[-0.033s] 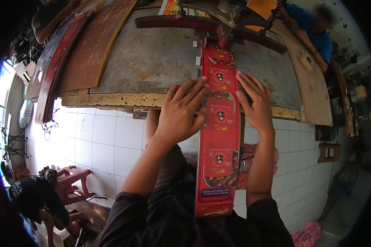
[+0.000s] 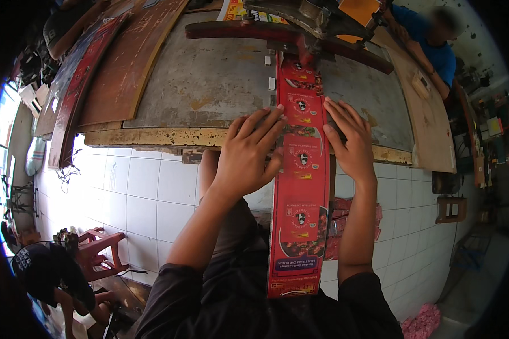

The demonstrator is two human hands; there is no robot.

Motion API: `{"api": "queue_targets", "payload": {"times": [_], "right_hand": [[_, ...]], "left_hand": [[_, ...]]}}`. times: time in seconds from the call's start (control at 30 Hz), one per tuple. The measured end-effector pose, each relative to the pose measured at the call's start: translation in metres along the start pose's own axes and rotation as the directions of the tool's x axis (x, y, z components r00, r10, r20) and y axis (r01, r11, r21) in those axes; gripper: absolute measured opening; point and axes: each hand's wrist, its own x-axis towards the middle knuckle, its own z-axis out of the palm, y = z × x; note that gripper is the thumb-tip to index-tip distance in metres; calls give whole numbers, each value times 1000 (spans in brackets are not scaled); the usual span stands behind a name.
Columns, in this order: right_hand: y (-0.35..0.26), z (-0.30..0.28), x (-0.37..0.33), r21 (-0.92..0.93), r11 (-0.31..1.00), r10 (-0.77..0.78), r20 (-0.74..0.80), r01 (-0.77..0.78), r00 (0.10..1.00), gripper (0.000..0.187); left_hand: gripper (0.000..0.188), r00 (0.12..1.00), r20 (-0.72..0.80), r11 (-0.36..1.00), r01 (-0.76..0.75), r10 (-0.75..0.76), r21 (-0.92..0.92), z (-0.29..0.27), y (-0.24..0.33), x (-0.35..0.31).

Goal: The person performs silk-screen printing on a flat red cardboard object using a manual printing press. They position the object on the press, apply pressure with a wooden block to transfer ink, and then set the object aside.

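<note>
A long red printed strip (image 2: 303,189), perhaps a stack of packaging sheets, runs from the grey worktop over its front edge toward my lap. Its far end lies beneath the red metal crossbar (image 2: 237,31) of a press- or cutter-like machine. My left hand (image 2: 251,148) rests along the strip's left edge, fingers stretched out and fingertips touching it. On the opposite edge lies my right hand (image 2: 350,140), its fingers extended forward and fingertips against the side. Neither hand is wrapped around the strip. Small white blocks (image 2: 271,84) sit just left of the strip.
Brown boards (image 2: 116,73) lie on the left of the grey worktop (image 2: 198,85). A person in blue (image 2: 438,56) is at the far right; another person (image 2: 51,274) bends at lower left near a red stool (image 2: 104,248). Red bundles (image 2: 339,226) lie below, right of the strip.
</note>
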Motion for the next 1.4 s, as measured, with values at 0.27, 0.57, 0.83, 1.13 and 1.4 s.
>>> {"api": "queue_targets", "payload": {"times": [0.27,0.57,0.83,1.13,1.4], "right_hand": [[-1,-1,0,-8,1000,1,-1,-1,1000,50],[-1,0,-1,3,1000,1,-9,-1,1000,50],[-1,-1,-1,8,1000,8,-1,-8,1000,50],[-1,-2,0,12,1000,11,9,-11,1000,50],[-1,-1,-1,16,1000,7,7,-8,1000,50]], "left_hand": [[65,1000,4,1000,-6,6,13,0,0,0],[65,1000,-2,1000,-4,4,-12,0,-1,1],[66,1000,3,1000,0,0,14,0,0,0],[66,1000,8,1000,2,-2,13,0,0,1],[64,1000,10,1000,-4,4,21,-1,1,1]]}}
